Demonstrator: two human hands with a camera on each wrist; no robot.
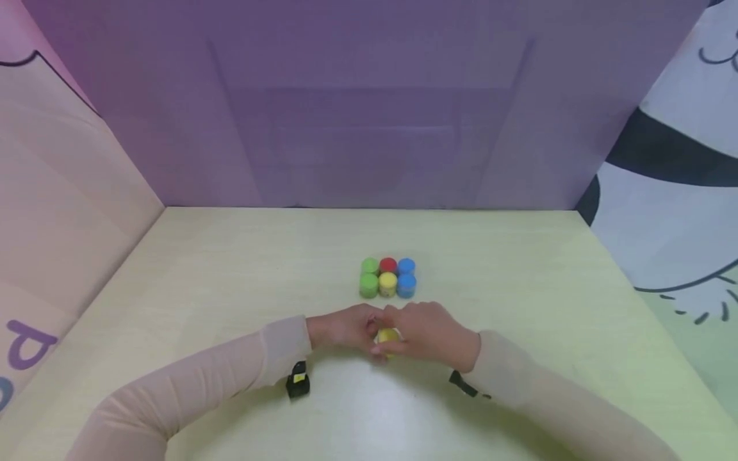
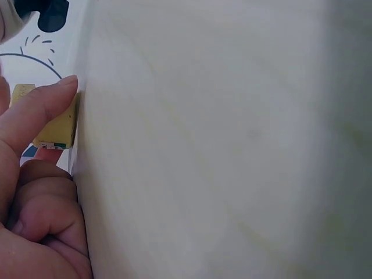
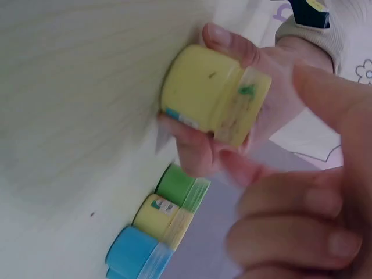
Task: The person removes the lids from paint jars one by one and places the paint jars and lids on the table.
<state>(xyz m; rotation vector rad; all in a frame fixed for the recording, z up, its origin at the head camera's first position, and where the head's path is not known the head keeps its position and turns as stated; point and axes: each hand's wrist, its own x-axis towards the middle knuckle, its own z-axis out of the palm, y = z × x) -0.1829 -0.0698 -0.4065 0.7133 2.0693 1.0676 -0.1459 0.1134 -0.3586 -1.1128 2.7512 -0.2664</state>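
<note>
My left hand (image 1: 348,325) holds a small yellow jar (image 3: 200,87) with a translucent lid, thumb on one side and fingers on the other. In the left wrist view the thumb lies across the yellow jar (image 2: 60,129), and the lower fingers are curled. From the right, my right hand (image 1: 435,334) reaches to the jar's lid (image 3: 244,110). The right wrist view shows its thumb and a blurred finger spread around the lid, with a gap at the thumb; its other fingers are bent. Whether the jar's base touches the table cannot be told.
Just beyond the hands, two rows of jars stand close together: green jars (image 1: 369,285) on the left, a red jar (image 1: 388,265) and another yellow jar (image 1: 388,284) between, blue jars (image 1: 406,285) on the right. A purple panel (image 1: 369,128) rises behind the pale table (image 1: 259,262).
</note>
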